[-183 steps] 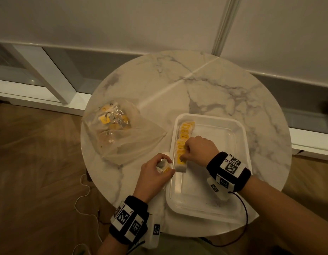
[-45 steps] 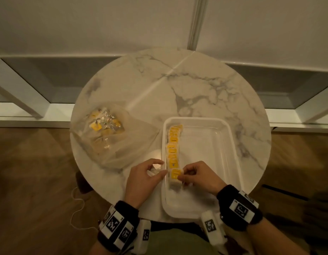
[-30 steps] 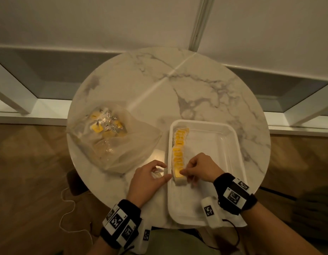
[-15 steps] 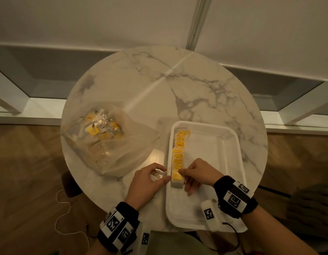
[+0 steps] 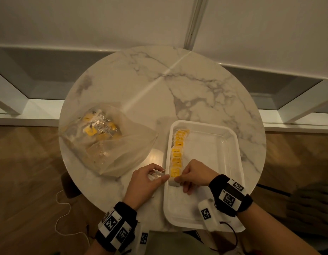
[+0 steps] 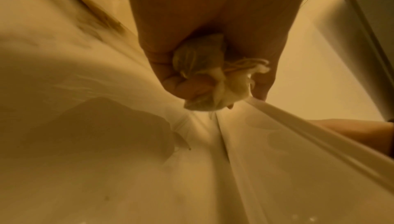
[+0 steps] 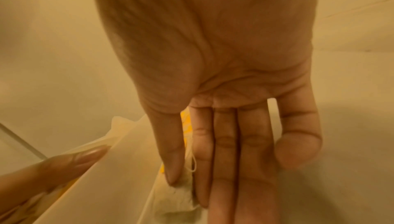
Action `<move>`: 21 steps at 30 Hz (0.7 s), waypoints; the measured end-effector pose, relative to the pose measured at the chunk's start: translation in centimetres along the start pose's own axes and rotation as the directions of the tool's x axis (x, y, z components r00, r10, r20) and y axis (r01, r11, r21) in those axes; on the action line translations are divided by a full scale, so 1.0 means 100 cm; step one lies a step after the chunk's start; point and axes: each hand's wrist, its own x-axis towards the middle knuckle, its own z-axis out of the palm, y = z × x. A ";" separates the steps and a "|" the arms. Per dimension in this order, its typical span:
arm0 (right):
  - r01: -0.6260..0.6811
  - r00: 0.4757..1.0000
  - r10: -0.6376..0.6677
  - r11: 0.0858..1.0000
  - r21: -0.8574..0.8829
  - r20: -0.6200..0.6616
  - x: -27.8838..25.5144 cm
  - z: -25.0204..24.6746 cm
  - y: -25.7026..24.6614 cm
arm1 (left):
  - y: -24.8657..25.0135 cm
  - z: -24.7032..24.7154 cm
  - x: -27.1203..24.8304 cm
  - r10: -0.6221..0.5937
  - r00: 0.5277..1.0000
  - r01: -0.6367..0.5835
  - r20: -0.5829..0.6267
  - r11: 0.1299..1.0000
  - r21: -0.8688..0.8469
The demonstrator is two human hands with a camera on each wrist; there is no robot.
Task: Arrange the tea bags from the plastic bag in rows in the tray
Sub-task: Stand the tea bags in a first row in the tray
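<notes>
A white plastic tray [image 5: 233, 138] lies on the right of the marble table. Several yellow-tagged tea bags [image 5: 177, 153] stand in one row along its left wall. My right hand [image 5: 178, 179] is inside the tray, its straight fingers [image 7: 226, 143] and thumb pressing the nearest tea bag [image 7: 177, 199] at the row's near end. My left hand [image 5: 158, 177] is just outside the tray's left rim. It grips a crumpled bunch of tea bags [image 6: 209, 76], its index finger [image 6: 262, 84] touching the rim. The clear plastic bag [image 5: 108, 142] lies left with several more.
The tray's middle, right side and near end hold nothing. The round table's far half [image 5: 159, 85] is bare marble. The tray's near right corner overhangs the table edge. A white cable [image 5: 62, 208] trails on the wooden floor at the lower left.
Over the last six seconds my right hand has moved down the row toward me, and the row reaches nearer. In the last half second both hands stay almost still.
</notes>
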 end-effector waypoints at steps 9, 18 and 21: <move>0.017 0.999 -0.017 1.000 0.002 0.039 0.011 0.012 -0.013 | 0.000 -0.008 -0.009 -0.005 0.999 0.004 -0.032 1.000 -0.027; 0.039 0.999 -0.037 0.996 -0.078 0.032 0.012 0.015 -0.023 | -0.003 -0.014 -0.018 -0.119 0.993 0.116 -0.018 0.989 -0.093; 0.054 0.999 -0.055 0.994 -0.094 -0.001 0.010 0.014 -0.023 | -0.001 -0.016 -0.021 -0.131 0.991 0.130 -0.007 0.985 -0.113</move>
